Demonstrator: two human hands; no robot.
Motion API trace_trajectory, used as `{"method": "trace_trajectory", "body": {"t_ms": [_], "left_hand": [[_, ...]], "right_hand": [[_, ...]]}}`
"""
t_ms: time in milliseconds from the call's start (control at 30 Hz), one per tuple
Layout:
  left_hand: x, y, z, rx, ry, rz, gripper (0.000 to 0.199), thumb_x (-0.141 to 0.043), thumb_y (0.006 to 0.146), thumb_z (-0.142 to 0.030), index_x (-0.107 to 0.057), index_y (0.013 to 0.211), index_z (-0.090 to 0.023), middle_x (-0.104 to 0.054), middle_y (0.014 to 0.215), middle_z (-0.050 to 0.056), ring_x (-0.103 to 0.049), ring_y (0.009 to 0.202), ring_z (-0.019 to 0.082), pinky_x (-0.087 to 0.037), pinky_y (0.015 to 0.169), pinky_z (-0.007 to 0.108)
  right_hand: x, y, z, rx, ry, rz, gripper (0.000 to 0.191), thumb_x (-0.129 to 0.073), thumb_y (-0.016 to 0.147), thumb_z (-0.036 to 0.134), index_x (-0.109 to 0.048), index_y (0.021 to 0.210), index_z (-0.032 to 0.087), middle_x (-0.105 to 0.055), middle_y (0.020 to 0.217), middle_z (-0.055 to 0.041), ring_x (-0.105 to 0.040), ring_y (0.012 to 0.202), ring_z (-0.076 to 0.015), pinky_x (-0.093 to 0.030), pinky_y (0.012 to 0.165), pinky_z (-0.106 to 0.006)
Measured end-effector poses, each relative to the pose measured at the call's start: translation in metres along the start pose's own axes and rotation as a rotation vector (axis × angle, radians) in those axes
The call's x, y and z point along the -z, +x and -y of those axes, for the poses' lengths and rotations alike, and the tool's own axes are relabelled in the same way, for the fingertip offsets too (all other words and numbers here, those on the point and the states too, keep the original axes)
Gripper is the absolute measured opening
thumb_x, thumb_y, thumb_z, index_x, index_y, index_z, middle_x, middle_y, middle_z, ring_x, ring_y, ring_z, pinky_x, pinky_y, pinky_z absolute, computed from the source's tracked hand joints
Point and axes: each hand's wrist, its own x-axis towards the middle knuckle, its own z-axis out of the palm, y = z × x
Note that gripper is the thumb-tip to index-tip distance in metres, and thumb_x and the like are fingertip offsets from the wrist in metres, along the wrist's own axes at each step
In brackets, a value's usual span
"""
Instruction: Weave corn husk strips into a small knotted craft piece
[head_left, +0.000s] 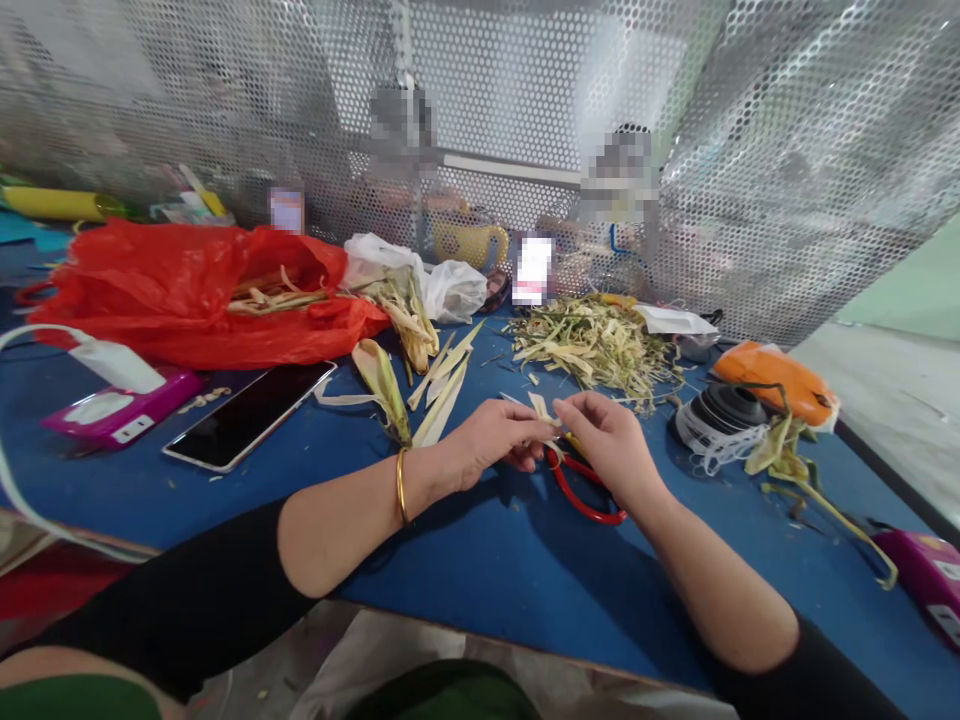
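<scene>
Left hand (502,435): fingers pinched together on a pale husk strip (541,408), located between the two hands above the blue surface (465,560). Right hand (611,440): thumb and fingers closed on the same strip. The hands converge from either side, backs uppermost, beside red-handled scissors (600,516).
</scene>
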Motion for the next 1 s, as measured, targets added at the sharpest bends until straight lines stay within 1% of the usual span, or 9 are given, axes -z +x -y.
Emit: {"method": "trace_trajectory", "body": {"t_ms": [133, 333, 400, 500, 567, 667, 733, 833, 1000], "left_hand": [[0.001, 0.001, -0.002, 0.014, -0.019, -0.026, 0.019, -0.071, 0.072, -0.031, -0.063, 0.066, -0.014, -0.058, 0.057, -0.001, -0.052, 0.047, 0.008, -0.043, 0.051, 0.021], [0.001, -0.001, -0.004, 0.010, -0.021, -0.012, 0.022, -0.073, 0.068, -0.030, -0.062, 0.059, -0.013, -0.057, 0.055, 0.000, -0.051, 0.048, 0.008, -0.044, 0.052, 0.021], [0.001, -0.002, -0.006, 0.033, -0.058, -0.029, 0.019, -0.074, 0.067, -0.029, -0.065, 0.062, -0.012, -0.058, 0.057, 0.000, -0.052, 0.049, 0.008, -0.045, 0.053, 0.022], [0.002, -0.002, -0.008, 0.052, -0.134, -0.087, 0.017, -0.074, 0.067, -0.027, -0.068, 0.069, -0.012, -0.061, 0.060, 0.001, -0.055, 0.053, 0.009, -0.047, 0.057, 0.023], [0.003, -0.001, -0.008, 0.035, -0.165, -0.121, 0.019, -0.074, 0.068, -0.030, -0.068, 0.070, -0.012, -0.061, 0.061, 0.001, -0.056, 0.054, 0.009, -0.047, 0.058, 0.024], [0.005, 0.002, -0.005, 0.003, -0.151, -0.126, 0.022, -0.073, 0.070, -0.032, -0.065, 0.066, -0.012, -0.059, 0.059, 0.000, -0.053, 0.052, 0.008, -0.045, 0.056, 0.023], [0.005, 0.003, -0.003, -0.023, -0.127, -0.112, 0.024, -0.072, 0.071, -0.034, -0.063, 0.065, -0.013, -0.056, 0.056, -0.002, -0.049, 0.049, 0.007, -0.043, 0.053, 0.022], [0.005, 0.003, -0.001, -0.053, -0.121, -0.079, 0.026, -0.073, 0.070, -0.037, -0.061, 0.065, -0.014, -0.051, 0.054, -0.005, -0.046, 0.047, 0.007, -0.042, 0.052, 0.022], [0.001, 0.003, -0.003, -0.019, -0.182, -0.067, 0.023, -0.072, 0.071, -0.032, -0.058, 0.065, -0.015, -0.050, 0.055, -0.005, -0.045, 0.047, 0.006, -0.042, 0.054, 0.022]], "right_hand": [[0.001, 0.000, -0.003, 0.022, -0.080, -0.005, 0.027, -0.059, 0.079, 0.042, -0.055, 0.065, 0.019, -0.045, 0.051, 0.0052, -0.036, 0.050, -0.0101, -0.028, 0.048, -0.024], [-0.004, -0.002, -0.006, 0.045, -0.152, -0.159, 0.027, -0.059, 0.080, 0.040, -0.053, 0.063, 0.020, -0.047, 0.052, 0.0048, -0.039, 0.052, -0.0115, -0.030, 0.051, -0.025], [-0.002, -0.002, -0.004, 0.089, -0.205, -0.177, 0.024, -0.057, 0.083, 0.039, -0.055, 0.068, 0.020, -0.051, 0.056, 0.0040, -0.043, 0.054, -0.0123, -0.033, 0.053, -0.025], [0.004, -0.004, 0.001, 0.208, -0.340, -0.237, 0.022, -0.054, 0.087, 0.041, -0.056, 0.080, 0.021, -0.059, 0.068, 0.0013, -0.050, 0.060, -0.0139, -0.036, 0.058, -0.025], [0.006, -0.006, 0.004, 0.303, -0.457, -0.208, 0.025, -0.052, 0.090, 0.044, -0.054, 0.079, 0.022, -0.059, 0.068, 0.0002, -0.051, 0.060, -0.0143, -0.034, 0.058, -0.026], [0.003, -0.008, 0.004, 0.499, -0.619, -0.027, 0.029, -0.049, 0.093, 0.040, -0.051, 0.070, 0.021, -0.057, 0.062, -0.0003, -0.049, 0.057, -0.0141, -0.032, 0.060, -0.027], [-0.001, -0.009, 0.002, 0.600, -0.654, 0.042, 0.029, -0.047, 0.095, 0.032, -0.050, 0.068, 0.021, -0.058, 0.064, -0.0009, -0.048, 0.058, -0.0137, -0.033, 0.063, -0.027], [-0.003, -0.009, 0.002, 0.641, -0.594, 0.056, 0.031, -0.042, 0.096, 0.024, -0.046, 0.066, 0.021, -0.056, 0.063, -0.0004, -0.047, 0.059, -0.0131, -0.034, 0.064, -0.026], [-0.001, -0.011, 0.006, 0.699, -0.482, 0.049, 0.032, -0.044, 0.092, 0.020, -0.035, 0.061, 0.022, -0.046, 0.056, 0.0026, -0.042, 0.055, -0.0124, -0.033, 0.062, -0.025]]}}
